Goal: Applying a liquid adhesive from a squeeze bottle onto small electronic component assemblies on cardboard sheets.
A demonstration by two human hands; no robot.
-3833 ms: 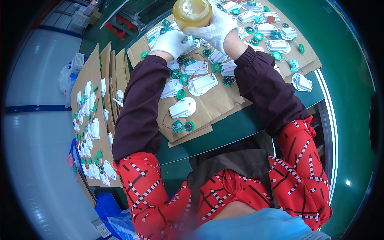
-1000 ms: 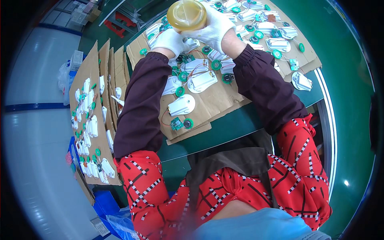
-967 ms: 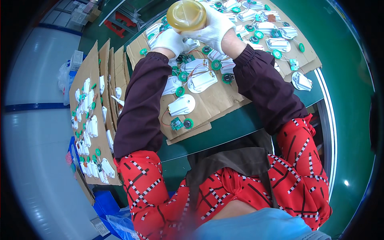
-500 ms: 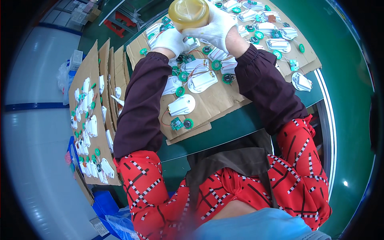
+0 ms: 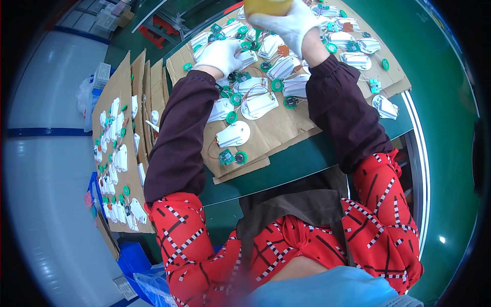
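Note:
My right hand, in a white knit glove, is wrapped round a squeeze bottle of yellowish content. The bottle is held upside down, and the top edge of the view cuts off part of it. A green nozzle points down from it toward the parts below. My left hand, gloved too, has its fingers curled at the end of a white plastic housing; the glove hides part of the grip. Around both hands lie several white housings wired to green circuit boards and round green-rimmed speakers.
Brown cardboard sheets carry the parts on a green table. At the left, more cardboard with similar assemblies leans upright. One housing sits by the right table edge. Blue bins stand at the lower left.
My right hand has moved right and slightly up with the bottle, away from my left hand, bringing the green nozzle into sight. My left hand has shifted slightly and stays over the parts.

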